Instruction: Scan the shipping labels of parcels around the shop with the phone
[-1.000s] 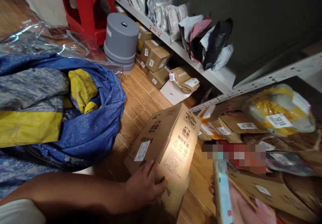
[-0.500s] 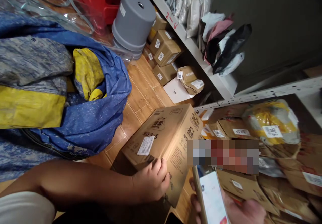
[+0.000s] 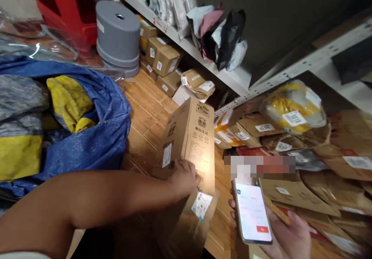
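Observation:
My left hand (image 3: 186, 176) reaches across from the left. Its fingers are curled over the near edge of a large cardboard box (image 3: 200, 138) printed with dark lettering, which stands tilted on the wooden floor. A white label (image 3: 166, 156) is stuck on the box's left face. Just below the hand, a second white label (image 3: 202, 206) shows on a cardboard surface; I cannot tell if it is the same box. My right hand (image 3: 293, 232) holds a smartphone (image 3: 252, 210) with its lit screen facing up. A narrow orange-brown strip (image 3: 277, 211) shows beside that hand.
An open blue sack (image 3: 110, 107) lies at left, with yellow and grey fabric inside. Behind stand a grey round tub (image 3: 117, 30) and a red stool (image 3: 72, 11). Labelled parcels (image 3: 165, 59) sit under a white shelf (image 3: 197, 51); more packages (image 3: 290, 115) fill the right.
The box has turned and tipped, showing more of its right face, and a label has come into view below my left hand. The phone is turned more toward me. The view has shifted right.

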The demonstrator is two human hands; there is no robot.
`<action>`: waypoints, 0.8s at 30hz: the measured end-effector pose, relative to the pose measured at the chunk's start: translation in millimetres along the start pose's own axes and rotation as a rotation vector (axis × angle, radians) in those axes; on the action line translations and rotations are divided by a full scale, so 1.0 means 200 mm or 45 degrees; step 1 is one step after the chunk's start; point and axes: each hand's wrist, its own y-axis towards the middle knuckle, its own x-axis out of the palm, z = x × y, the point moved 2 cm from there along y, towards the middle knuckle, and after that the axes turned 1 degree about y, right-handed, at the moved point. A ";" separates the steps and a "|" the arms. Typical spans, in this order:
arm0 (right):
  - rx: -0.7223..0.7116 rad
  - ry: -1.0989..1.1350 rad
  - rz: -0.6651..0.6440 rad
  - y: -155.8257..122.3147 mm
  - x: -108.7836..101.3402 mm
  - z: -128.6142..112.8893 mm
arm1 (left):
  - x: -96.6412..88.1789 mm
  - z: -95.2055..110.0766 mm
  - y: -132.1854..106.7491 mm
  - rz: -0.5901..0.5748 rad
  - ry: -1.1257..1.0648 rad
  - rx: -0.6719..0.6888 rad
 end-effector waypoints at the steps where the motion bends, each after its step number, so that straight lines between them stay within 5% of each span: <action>1: 0.006 0.042 -0.017 -0.01 -0.03 0.00 | -0.01 0.03 0.09 -0.059 0.017 -0.057; 5: -0.030 0.205 -0.088 -0.01 -0.17 0.02 | -0.07 0.20 0.39 -0.174 0.053 -0.262; 7: -0.075 0.229 -0.110 0.00 -0.25 0.05 | -0.12 0.24 0.46 -0.275 -0.081 -0.169; 10: -0.101 0.232 -0.117 0.02 -0.39 0.13 | -0.22 0.12 0.56 -0.338 -0.226 0.246; 12: -0.108 0.293 -0.113 0.03 -0.47 0.18 | -0.27 -0.03 0.67 -0.276 -0.028 0.505; 14: -0.118 0.394 -0.123 0.05 -0.51 0.23 | -0.26 -0.18 0.84 -0.315 0.116 0.642; 17: -0.121 0.471 -0.202 0.10 -0.52 0.27 | -0.21 -0.28 1.08 -0.484 0.129 1.021; 19: -0.126 0.456 -0.261 0.12 -0.52 0.28 | -0.17 -0.28 1.17 -0.555 0.046 1.094; 24: -0.148 0.474 -0.344 0.15 -0.53 0.27 | -0.15 -0.26 1.21 -0.572 -0.034 0.943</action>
